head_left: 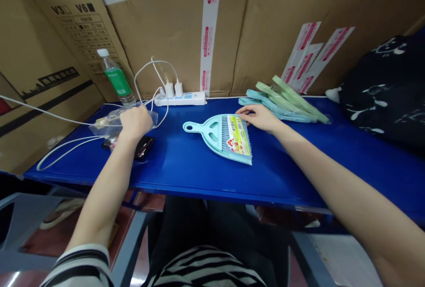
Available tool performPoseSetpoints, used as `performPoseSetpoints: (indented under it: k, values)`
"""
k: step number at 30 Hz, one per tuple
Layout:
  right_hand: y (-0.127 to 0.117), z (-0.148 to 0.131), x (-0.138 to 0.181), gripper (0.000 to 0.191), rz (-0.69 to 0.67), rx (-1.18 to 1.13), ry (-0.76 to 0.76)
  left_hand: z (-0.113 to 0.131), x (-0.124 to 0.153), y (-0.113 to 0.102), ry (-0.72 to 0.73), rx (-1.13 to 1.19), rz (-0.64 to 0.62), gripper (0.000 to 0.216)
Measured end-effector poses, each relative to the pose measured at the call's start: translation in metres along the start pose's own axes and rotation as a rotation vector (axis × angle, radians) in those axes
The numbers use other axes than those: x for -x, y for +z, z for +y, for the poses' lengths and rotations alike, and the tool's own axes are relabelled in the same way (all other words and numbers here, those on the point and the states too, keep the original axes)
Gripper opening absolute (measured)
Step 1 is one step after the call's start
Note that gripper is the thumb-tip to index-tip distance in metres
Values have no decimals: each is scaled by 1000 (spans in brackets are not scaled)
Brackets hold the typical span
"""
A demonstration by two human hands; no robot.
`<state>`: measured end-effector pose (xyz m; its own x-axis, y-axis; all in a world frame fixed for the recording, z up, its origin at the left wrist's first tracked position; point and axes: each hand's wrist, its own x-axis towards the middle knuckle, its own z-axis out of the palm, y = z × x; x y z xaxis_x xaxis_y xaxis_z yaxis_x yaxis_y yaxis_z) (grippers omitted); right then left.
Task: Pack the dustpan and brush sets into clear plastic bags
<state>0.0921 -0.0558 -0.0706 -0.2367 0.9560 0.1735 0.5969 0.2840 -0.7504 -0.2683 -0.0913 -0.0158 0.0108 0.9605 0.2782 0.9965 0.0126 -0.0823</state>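
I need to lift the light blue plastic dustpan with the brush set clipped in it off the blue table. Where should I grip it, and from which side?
Probably by the handle with the hanging hole: the light blue plastic dustpan lies flat on the blue table, handle pointing left and bare. Come from the left; the right hand rests fingers on its far right edge, and the left hand is nearer the handle.

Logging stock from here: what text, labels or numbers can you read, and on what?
"V3" and "V6": printed on the cardboard box at the back left.
Red print on the white tape strips: too blurred to read.
Dustpan set's card label: too small.
Green bottle label: unreadable.
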Motion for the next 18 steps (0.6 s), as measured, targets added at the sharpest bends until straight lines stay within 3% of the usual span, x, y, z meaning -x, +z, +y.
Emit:
performPoseSetpoints:
  k: [2,7,15,18]
  values:
    - [-1,-2,5,25,-9,-100,49,17,9,-11,-72,-118,67,34]
    - [-4,-12,18,37,-87,-329,120,46,24,-24,64,-46,97,29]
    - [5,-11,20,37,-179,-447,131,62,24,-6,459,-76,-139,21]
    - [6,-11,21,41,-193,-452,134,62,24,-2,540,-62,-159,22]
